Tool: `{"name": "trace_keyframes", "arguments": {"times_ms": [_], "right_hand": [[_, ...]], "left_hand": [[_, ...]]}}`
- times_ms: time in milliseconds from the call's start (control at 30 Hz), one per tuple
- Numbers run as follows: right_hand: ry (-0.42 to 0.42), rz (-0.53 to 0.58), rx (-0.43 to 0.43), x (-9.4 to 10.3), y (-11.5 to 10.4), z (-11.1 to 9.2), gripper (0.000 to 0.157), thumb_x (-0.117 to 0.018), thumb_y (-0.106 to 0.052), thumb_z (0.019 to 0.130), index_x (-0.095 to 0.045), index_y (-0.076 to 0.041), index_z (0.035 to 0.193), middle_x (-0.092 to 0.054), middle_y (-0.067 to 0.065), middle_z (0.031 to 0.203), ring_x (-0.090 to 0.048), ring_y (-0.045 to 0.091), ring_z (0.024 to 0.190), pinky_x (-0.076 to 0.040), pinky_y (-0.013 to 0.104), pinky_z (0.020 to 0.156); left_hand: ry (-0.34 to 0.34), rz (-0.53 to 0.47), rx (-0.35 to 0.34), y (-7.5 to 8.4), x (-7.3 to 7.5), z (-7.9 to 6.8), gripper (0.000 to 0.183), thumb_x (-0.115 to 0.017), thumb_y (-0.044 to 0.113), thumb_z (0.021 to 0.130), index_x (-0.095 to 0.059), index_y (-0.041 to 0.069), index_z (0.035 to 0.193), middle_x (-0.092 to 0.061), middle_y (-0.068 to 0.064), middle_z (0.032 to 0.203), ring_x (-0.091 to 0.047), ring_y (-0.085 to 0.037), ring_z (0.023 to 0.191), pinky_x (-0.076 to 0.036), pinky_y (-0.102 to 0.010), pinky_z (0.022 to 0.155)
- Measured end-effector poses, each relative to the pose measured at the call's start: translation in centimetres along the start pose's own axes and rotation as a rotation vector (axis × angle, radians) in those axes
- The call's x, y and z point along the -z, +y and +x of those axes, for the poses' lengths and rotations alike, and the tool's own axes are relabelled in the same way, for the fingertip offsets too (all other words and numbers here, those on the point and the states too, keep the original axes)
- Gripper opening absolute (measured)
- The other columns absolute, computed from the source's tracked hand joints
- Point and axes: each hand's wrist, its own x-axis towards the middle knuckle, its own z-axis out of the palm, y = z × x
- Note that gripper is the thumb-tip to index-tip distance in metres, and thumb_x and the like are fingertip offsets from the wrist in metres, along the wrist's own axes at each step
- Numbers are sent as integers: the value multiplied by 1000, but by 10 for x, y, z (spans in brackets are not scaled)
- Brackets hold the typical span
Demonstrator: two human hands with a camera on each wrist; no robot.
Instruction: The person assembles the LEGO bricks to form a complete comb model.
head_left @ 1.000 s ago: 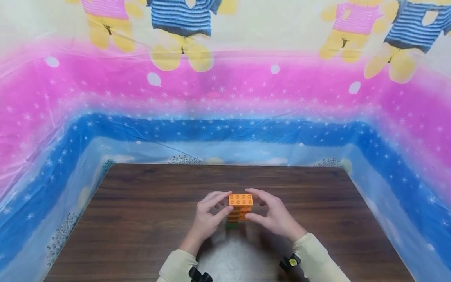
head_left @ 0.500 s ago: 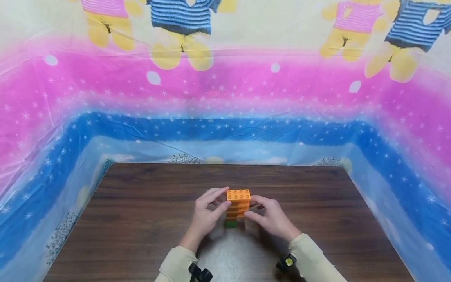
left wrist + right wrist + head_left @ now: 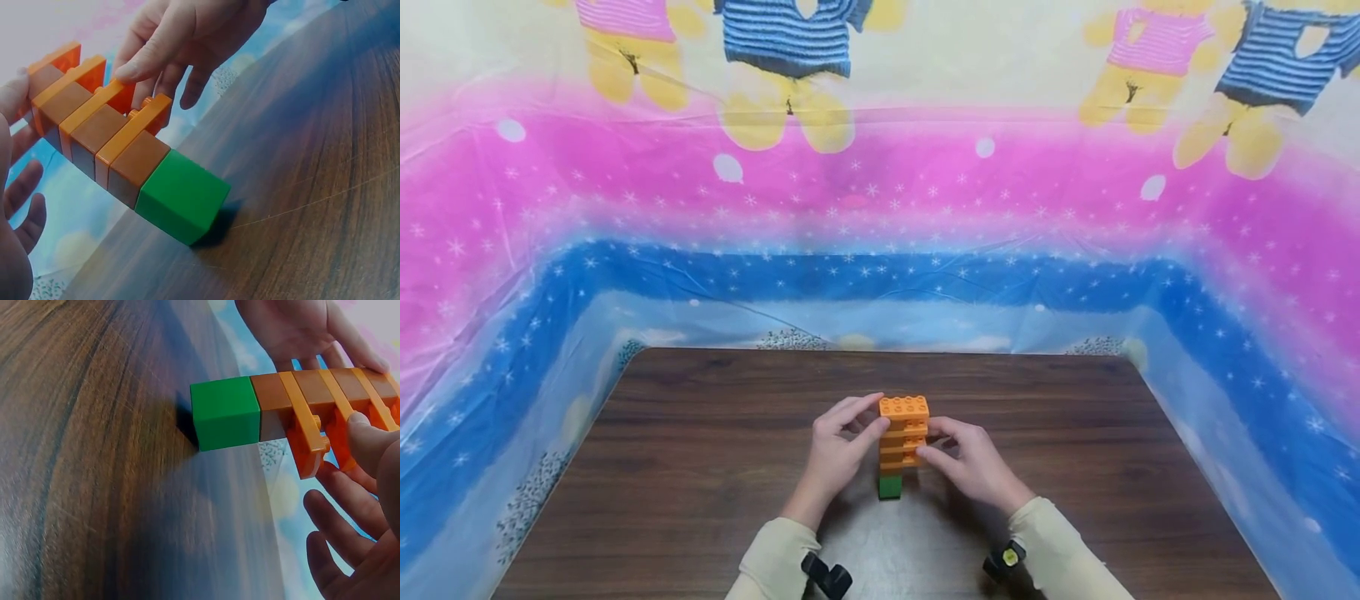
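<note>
A toy brick tower stands on end in the head view, with a green block at its foot. Brown blocks alternate above it with wider orange bricks that jut out to the right. My left hand pinches the tower's upper left side. With its thumb on a jutting orange brick, my right hand grips the tower partway up. In the left wrist view the green block's lower edge is right at the tabletop, a dark shadow beside it. The tower's top end runs past the frame in the right wrist view.
The dark wood table spreads around both hands. A patterned pink and blue sheet hangs behind and along both sides. Small black devices are strapped at both wrists over pale sleeves.
The tower has tipped, its foot coming toward me and its top going up and away, so more of its front and the green block shows. Both hands moved slightly left with it.
</note>
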Motion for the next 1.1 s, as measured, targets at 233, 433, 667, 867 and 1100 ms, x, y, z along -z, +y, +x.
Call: {"name": "trace_keyframes", "arguments": {"times_ms": [233, 433, 667, 867, 1100], "right_hand": [[14, 44, -38, -4, 0, -1, 38, -74, -31, 100, -67, -18, 135, -75, -10, 116, -70, 8, 102, -58, 34, 91], [30, 78, -21, -5, 1, -3, 63, -75, -31, 99, -46, -23, 155, -75, -14, 104, -71, 8, 96, -58, 34, 88], [-4, 88, -6, -6, 4, -5, 73, -72, -35, 101, -33, -32, 163, -75, -15, 95, -72, 10, 86, -57, 33, 84], [-32, 79, -52, -8, 8, -6, 72, -70, -38, 103, -32, -35, 163, -75, -15, 91, -71, 10, 83, -56, 33, 80], [-60, 62, -103, -10, 14, -5, 72, -68, -41, 104, -31, -29, 165, -74, -14, 85, -70, 12, 82, -54, 33, 79]], "left_hand": [[41, -22, 54, 0, -2, 2, 30, -80, 14, 94, -78, 16, 125, -75, 1, 99, -63, -16, 81, -53, -28, 72], [71, -48, 173, -1, -4, 3, 27, -80, 21, 96, -79, 13, 121, -79, -1, 100, -64, -14, 83, -51, -28, 73], [47, -12, 306, -3, -6, 3, 26, -79, 29, 96, -80, 18, 120, -79, 1, 99, -68, -12, 83, -53, -26, 75], [6, 53, 370, -7, -9, 3, 31, -77, 37, 98, -79, 17, 120, -79, 3, 99, -70, -13, 89, -55, -34, 82], [-70, 103, 422, -14, -10, 1, 33, -74, 42, 99, -78, 20, 123, -78, 3, 102, -69, -14, 93, -57, -41, 85]]}}
